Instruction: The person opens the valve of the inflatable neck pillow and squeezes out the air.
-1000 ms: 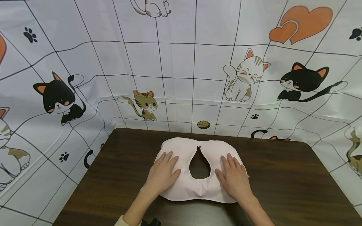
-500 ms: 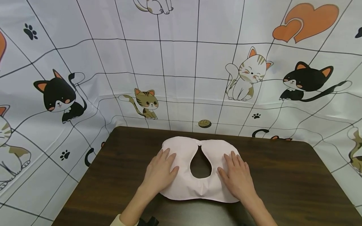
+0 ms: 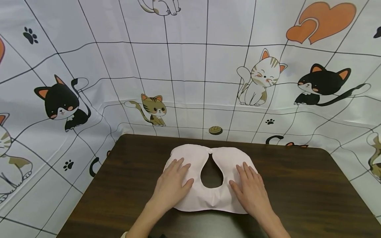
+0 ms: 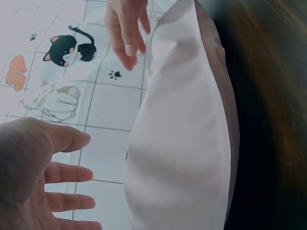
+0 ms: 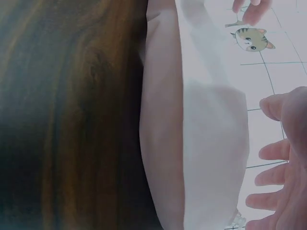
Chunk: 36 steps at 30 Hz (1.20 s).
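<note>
A pale pink U-shaped neck pillow (image 3: 212, 200) lies on the dark wooden table (image 3: 300, 188), its two ends meeting at the far side around a teardrop-shaped opening. Over its left half is my left hand (image 3: 171, 185), fingers extended and slightly spread. My right hand (image 3: 252, 188) is over the right half in a similar pose. Both wrist views show a gap between the hand and the pillow's puffy top. A small clear piece (image 5: 237, 219), possibly a valve, sticks out at the pillow's edge in the right wrist view. Neither hand grips anything.
Behind and beside the table hangs a white grid-patterned sheet (image 3: 187, 62) printed with cats, hearts and paw prints. The table's far edge runs a short way beyond the pillow. Bare wood shows on both sides of it.
Over the last half second my left hand has shifted slightly right, towards the pillow's opening. My right hand stays almost in place. The pillow lies as before; the head view has shifted a little.
</note>
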{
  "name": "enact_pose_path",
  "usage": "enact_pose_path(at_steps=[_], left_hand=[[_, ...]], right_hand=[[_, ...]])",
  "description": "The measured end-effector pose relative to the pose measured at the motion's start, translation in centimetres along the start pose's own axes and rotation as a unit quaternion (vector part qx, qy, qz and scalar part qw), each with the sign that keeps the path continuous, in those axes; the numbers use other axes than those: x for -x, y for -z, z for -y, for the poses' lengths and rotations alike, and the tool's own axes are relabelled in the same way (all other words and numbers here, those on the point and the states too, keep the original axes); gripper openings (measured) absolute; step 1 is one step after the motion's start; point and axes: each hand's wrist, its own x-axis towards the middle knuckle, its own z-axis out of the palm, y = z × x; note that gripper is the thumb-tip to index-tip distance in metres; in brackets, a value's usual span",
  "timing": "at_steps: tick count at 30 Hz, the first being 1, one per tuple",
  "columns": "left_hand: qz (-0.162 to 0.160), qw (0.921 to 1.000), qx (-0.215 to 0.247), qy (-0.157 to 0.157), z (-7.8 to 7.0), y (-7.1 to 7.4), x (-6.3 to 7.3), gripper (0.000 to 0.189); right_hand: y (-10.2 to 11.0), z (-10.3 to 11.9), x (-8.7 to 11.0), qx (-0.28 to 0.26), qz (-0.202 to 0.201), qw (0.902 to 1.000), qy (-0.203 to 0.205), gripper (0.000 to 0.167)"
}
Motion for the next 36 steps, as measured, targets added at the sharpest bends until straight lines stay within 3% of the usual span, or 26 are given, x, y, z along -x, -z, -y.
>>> enact_pose_path(at_steps=[9, 23, 36], left_hand=[[0.004, 0.9997, -0.019, -0.013, 0.0, -0.4, 0.6, 0.042], [0.012, 0.9998, -0.019, -0.002, 0.7, -1.8, 0.8, 0.041], [0.010, 0.9996, -0.027, -0.009, 1.1, -2.4, 0.5, 0.041]], right_hand=[[-0.6, -0.2, 0.5, -0.006, 0.000, 1.0000, -0.003, 0.057], [-1.1, -0.6, 0.8, 0.002, 0.027, 0.9995, -0.016, 0.059], [-1.5, -0.8, 0.9, 0.003, 0.019, 0.9998, -0.009, 0.058]])
